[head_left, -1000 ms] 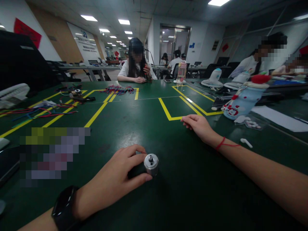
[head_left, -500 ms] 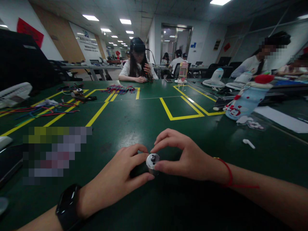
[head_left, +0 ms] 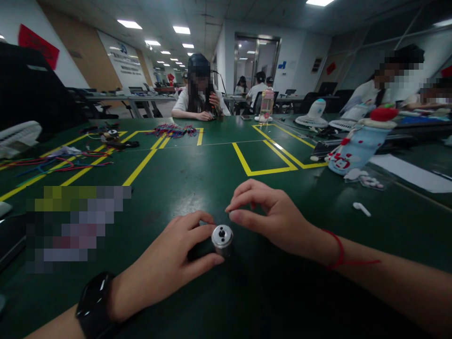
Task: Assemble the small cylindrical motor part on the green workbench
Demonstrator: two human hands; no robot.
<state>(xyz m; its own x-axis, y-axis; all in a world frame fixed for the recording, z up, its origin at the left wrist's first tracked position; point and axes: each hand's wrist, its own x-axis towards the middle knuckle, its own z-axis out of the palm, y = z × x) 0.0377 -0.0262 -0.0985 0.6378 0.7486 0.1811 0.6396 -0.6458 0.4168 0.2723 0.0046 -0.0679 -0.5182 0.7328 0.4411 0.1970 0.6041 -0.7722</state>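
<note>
A small silver metal cylinder that looks like a small electric motor (head_left: pixel 222 240) stands upright on the green table (head_left: pixel 190 188). Its round top face shows a dark centre and two small dark holes. My left hand (head_left: pixel 173 252) grips it from the left, thumb at the near side and fingers at the far side. Just above and right of the motor, apart from it, my right hand (head_left: pixel 271 216) is pinched at thumb and index fingertips. A tiny dark bit shows at those fingertips, too small to name.
Bundled wires (head_left: pixel 174 131) and loose wires (head_left: pixel 67 160) lie to the far left. Yellow tape (head_left: pixel 271 171) marks the table. On the right are a blue bottle (head_left: pixel 360 148), a white earbud (head_left: pixel 362 209) and paper (head_left: pixel 413 172). A person (head_left: pixel 199 94) sits opposite.
My right hand has lifted off the motor's top, up and slightly right, its fingertips now closed together. The small dark part with a bright centre no longer shows on the top. My left hand stays at the motor.
</note>
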